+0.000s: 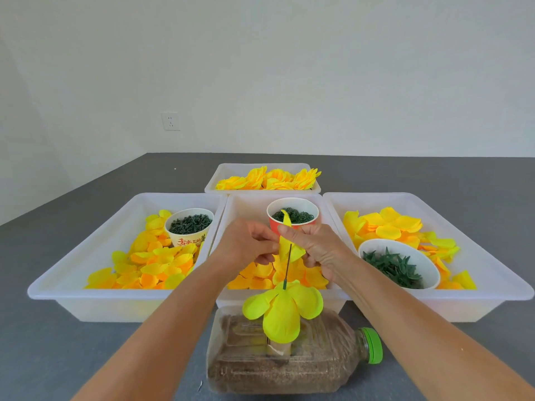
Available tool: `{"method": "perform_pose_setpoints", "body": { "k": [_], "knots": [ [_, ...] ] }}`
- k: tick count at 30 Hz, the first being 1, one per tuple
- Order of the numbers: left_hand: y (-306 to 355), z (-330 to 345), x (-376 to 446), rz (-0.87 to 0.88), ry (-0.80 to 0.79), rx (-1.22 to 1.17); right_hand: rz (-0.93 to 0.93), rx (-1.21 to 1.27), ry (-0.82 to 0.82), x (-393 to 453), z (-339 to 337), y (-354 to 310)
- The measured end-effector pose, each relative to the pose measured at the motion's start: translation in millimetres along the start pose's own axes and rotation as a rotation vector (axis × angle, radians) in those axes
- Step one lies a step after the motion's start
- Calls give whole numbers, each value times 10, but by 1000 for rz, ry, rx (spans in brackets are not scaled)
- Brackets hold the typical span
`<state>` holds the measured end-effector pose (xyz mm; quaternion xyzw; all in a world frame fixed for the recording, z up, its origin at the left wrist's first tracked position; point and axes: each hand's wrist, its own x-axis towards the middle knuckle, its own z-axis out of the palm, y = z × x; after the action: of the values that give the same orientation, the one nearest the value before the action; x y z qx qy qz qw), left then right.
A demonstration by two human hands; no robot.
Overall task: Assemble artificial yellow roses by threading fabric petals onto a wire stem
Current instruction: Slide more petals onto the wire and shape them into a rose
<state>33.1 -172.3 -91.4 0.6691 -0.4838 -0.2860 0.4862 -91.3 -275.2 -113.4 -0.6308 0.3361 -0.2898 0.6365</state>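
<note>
- Both hands are up over the middle tray: left hand and right hand each pinch the same folded yellow petal at the top of the wire stem.
- One petal layer already sits low on the stem, which stands in a sand-filled bottle on the tabletop.
- Finished roses fill the far tray, so I'd guess this flower is barely started.
</note>
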Motion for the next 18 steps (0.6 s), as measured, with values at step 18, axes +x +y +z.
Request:
{"method": "perform_pose_setpoints", "body": {
  "k": [18],
  "knots": [
    [-128, -56, 73, -4, 313, 132, -46, -68, -51, -46, 6, -21]
  ]
}}
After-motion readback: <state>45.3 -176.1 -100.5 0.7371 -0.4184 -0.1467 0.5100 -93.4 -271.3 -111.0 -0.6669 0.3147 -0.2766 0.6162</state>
